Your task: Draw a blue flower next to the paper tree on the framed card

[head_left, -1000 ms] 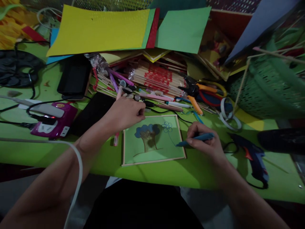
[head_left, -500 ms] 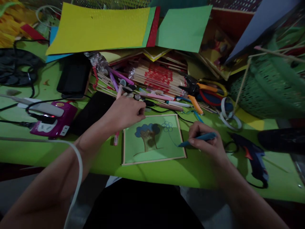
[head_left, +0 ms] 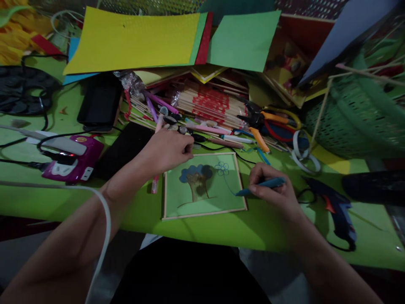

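I see, from my distant seat, a green table (head_left: 202, 230) under many things. Near its front edge lies a framed drawing (head_left: 177, 192). To the left there is a purple power socket (head_left: 92, 148), and behind it a black device (head_left: 98, 103) (perhaps a phone, I cannot be sure). To the right lies a glue gun (head_left: 341, 209).

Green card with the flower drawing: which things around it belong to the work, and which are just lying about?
Apparently in use:
green card
blue pen, held in the right hand

Just lying about, it seems:
glue gun
purple power socket
green basket
yellow sheet
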`<state>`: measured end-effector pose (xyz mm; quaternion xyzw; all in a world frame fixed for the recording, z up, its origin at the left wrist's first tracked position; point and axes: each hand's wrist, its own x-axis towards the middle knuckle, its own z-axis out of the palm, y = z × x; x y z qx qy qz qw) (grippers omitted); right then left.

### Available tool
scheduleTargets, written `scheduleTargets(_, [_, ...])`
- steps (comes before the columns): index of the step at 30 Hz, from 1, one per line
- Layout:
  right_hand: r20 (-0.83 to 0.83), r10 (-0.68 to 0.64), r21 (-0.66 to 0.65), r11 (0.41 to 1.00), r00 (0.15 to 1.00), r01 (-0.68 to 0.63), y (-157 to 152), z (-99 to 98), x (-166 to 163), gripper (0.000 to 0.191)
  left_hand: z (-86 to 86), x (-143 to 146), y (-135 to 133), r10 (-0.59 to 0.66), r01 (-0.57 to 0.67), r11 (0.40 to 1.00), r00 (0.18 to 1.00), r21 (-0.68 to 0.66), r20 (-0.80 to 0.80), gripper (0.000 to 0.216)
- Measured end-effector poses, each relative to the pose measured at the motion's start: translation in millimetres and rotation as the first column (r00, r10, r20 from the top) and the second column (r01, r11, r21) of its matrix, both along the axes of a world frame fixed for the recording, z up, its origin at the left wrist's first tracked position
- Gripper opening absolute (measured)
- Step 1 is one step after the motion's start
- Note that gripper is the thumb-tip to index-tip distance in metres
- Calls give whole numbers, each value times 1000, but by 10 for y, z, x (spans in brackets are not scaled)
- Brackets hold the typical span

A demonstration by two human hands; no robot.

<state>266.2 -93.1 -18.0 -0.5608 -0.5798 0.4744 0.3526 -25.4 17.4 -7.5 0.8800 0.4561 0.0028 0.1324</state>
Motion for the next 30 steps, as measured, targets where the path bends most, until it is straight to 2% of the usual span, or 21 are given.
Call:
scheduleTargets(3, [-28,-8,21,1000,1000,9,-19,-44,30,17,14,5,-8,7,-7,1000,1000,-14,11,14])
scheduleTargets(7, [-66,-87,72,993,994,92,-34,-119,62,22,19,8,-18,10,-10,1000,1000,-5,4,13])
scheduleTargets(13, [38,-137,122,984,990,132,27,-95,-31,25,-1,-2,-11,2,-2,1000,1000,-5,-1,14])
scheduleTargets(20, [99,-119,180,979,988,99,74,-81,-61,20,-3,-2,-3,-1,1,1000,1000,-7,10,11])
scheduleTargets(30, [124,-92,156,985,988,73,69,-122,-49,22,-26,-12,6,-7,7,1000,1000,-5,12,13])
